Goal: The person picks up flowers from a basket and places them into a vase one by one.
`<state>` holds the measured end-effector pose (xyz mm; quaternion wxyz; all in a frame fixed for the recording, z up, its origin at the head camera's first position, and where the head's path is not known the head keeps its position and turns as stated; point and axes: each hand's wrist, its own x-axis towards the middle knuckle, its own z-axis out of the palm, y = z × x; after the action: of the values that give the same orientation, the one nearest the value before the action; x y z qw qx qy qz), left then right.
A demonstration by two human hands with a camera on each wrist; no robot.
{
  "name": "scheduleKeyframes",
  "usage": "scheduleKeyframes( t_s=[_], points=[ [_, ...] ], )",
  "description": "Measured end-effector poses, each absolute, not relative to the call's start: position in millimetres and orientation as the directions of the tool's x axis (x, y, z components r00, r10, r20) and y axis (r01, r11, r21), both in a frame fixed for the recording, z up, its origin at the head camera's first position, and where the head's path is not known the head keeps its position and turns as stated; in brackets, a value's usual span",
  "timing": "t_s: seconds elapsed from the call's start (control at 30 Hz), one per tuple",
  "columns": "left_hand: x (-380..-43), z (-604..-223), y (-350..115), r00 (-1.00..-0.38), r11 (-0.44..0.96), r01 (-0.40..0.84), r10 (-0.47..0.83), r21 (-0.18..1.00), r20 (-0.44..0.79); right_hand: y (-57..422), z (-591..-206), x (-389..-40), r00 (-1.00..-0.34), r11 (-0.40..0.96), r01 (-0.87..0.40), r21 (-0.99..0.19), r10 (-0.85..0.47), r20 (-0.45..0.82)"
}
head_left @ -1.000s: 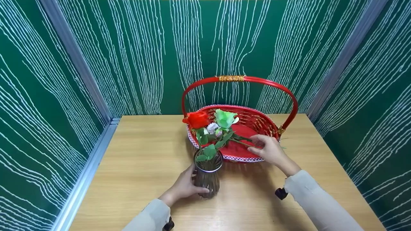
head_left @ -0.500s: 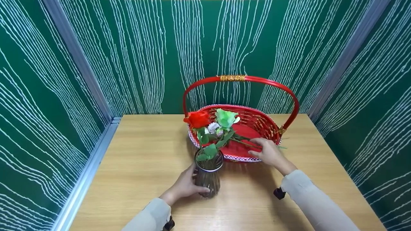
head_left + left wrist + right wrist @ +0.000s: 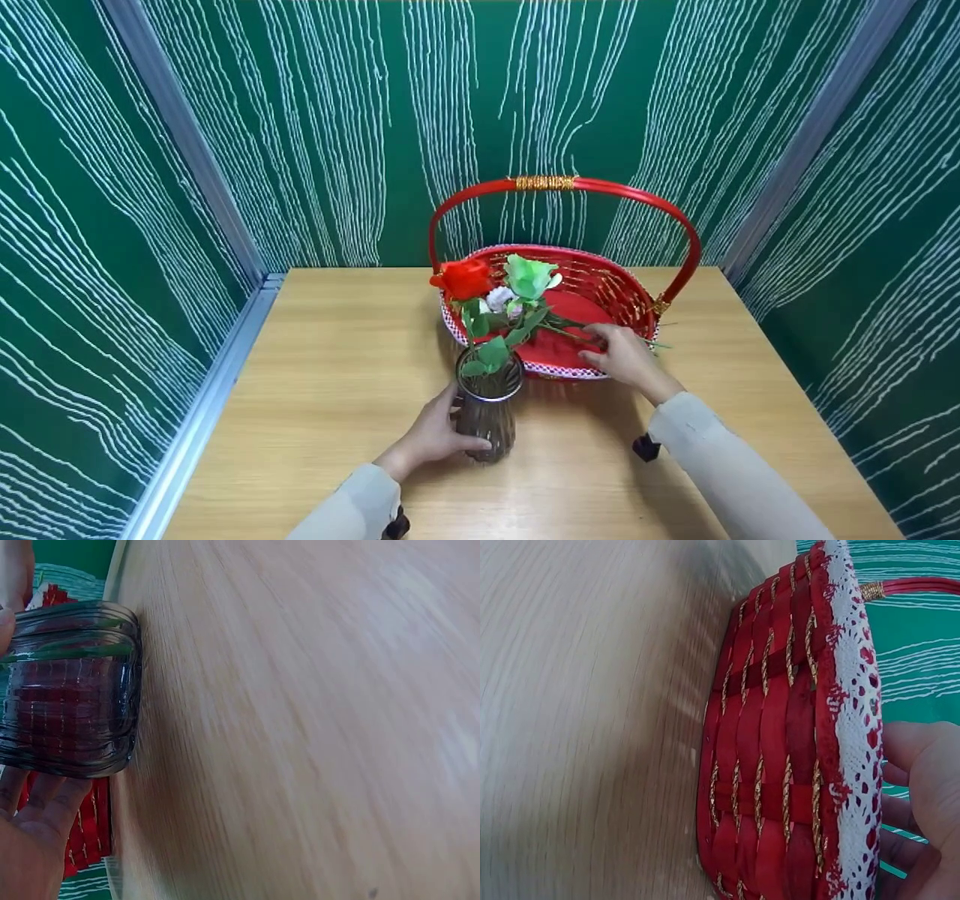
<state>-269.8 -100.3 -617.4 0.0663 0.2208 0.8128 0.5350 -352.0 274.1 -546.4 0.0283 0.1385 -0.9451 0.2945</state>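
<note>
My left hand [image 3: 431,435] grips a dark, ribbed glass vase [image 3: 486,427] that stands on the table; the left wrist view shows the thumb and fingers around the vase [image 3: 71,709]. Green leaves [image 3: 491,352] and a red rose [image 3: 463,279] rise above its mouth. A pale green rose [image 3: 529,276] and whitish flowers [image 3: 499,300] overlap the red basket [image 3: 559,370]. Over the basket's front right side, my right hand [image 3: 626,360] has bent fingers around thin green stems [image 3: 562,328]. I cannot tell whether it pinches them. In the right wrist view, the rim partly hides its fingers [image 3: 900,814].
The basket's tall red handle [image 3: 637,195] arches over it, with gold wrapping at the top. White lace [image 3: 855,727] lines the rim. Green walls [image 3: 315,135] with white streaks stand behind the wooden table [image 3: 345,330] and on both sides. Stem ends poke past the basket's right rim.
My right hand has shifted slightly left and down over the stems. My left hand keeps its hold on the vase, and the flowers stay in place.
</note>
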Motion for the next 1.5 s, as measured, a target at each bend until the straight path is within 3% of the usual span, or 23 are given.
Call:
scheduleKeyframes(
  t_s=[0.53,0.97,1.5],
  points=[
    [-268.8,-623.9,-97.8,-0.914,0.249,0.197,0.397,0.948,0.085,269.2,-554.2,-362.6,-0.978,0.820,-0.206,-0.534,-0.188,0.088],
    [-267.6,-622.2,-96.2,-0.917,0.239,0.178,0.392,0.954,0.073,269.8,-546.8,-359.0,-0.963,0.787,-0.260,-0.559,-0.169,0.209],
    [-266.8,-622.6,-96.3,-0.918,0.215,0.168,0.390,0.962,0.073,276.4,-533.0,-354.9,-0.966,0.713,-0.230,-0.663,-0.083,0.246]
  ],
)
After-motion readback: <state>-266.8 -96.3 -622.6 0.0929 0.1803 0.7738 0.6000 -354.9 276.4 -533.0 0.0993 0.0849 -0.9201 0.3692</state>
